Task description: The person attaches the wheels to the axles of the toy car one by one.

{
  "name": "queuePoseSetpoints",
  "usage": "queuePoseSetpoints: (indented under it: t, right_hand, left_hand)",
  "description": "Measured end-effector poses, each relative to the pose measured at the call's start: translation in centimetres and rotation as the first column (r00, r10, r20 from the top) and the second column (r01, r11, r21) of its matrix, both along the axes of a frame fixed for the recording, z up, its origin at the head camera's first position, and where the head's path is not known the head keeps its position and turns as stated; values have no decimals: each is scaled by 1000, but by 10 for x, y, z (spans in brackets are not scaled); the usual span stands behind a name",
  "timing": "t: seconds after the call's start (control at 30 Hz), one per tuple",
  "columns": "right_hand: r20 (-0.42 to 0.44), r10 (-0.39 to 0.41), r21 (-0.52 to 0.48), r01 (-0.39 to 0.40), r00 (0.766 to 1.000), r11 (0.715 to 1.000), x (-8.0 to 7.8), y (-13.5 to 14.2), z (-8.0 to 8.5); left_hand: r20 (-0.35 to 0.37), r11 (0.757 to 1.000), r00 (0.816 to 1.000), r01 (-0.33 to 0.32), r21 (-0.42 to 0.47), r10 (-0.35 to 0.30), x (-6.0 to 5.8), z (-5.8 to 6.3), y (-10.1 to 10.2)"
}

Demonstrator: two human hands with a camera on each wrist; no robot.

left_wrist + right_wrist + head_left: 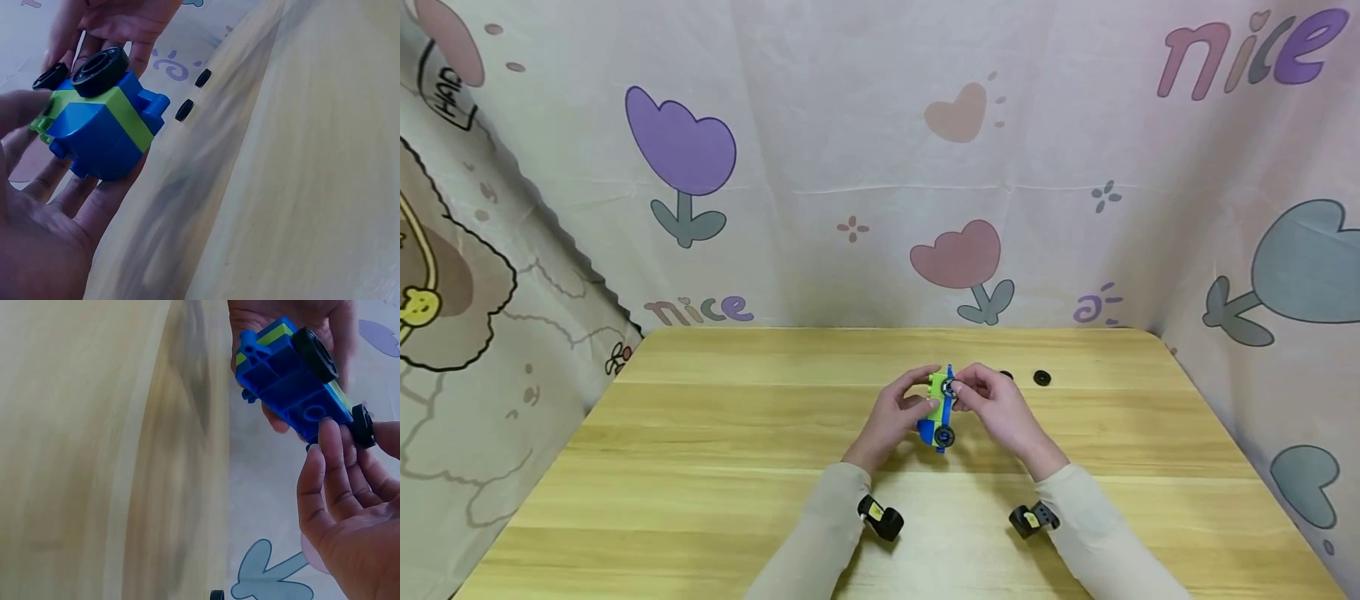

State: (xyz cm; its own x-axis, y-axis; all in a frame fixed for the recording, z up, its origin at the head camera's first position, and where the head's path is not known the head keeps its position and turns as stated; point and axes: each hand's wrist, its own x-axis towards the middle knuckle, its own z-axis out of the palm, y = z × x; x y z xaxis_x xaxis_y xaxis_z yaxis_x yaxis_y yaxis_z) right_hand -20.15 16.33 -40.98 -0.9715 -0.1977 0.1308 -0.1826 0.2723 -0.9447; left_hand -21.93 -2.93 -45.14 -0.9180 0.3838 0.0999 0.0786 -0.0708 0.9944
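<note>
My left hand point(887, 418) holds a small blue and lime-green toy car point(937, 408) tilted on its side above the table. Its hollow blue underside point(284, 381) shows in the right wrist view. One black wheel point(944, 436) sits at the car's near end. At the far end, my right hand point(1006, 410) pinches another black wheel point(362, 426) between thumb and fingers, right against the car's side. Its other fingertips point(329, 428) touch the underside. In the left wrist view, the car's blue end point(103, 140) rests over the left fingers.
Two loose black wheels, one point(1042, 378) in full view and one point(1007, 375) partly behind the right hand, lie on the wooden table point(737, 433). A printed curtain point(820, 150) hangs behind it. Small black cameras point(882, 518) are strapped to both wrists.
</note>
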Motion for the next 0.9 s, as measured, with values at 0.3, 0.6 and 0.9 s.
queuePoseSetpoints:
  t: [0.3,0.6,0.9]
  right_hand:
    - [-54,-100,82,104,994,991,0,8,-3]
    - [-135,-134,161,155,982,975,-1,15,2]
    - [-91,32,244,-9,995,970,-1,24,1]
  left_hand:
    - [31,999,999,-34,-18,34,0,2,-2]
    - [-64,993,997,-38,-109,32,0,1,-5]
    - [-86,986,996,-23,-166,9,-1,3,-6]
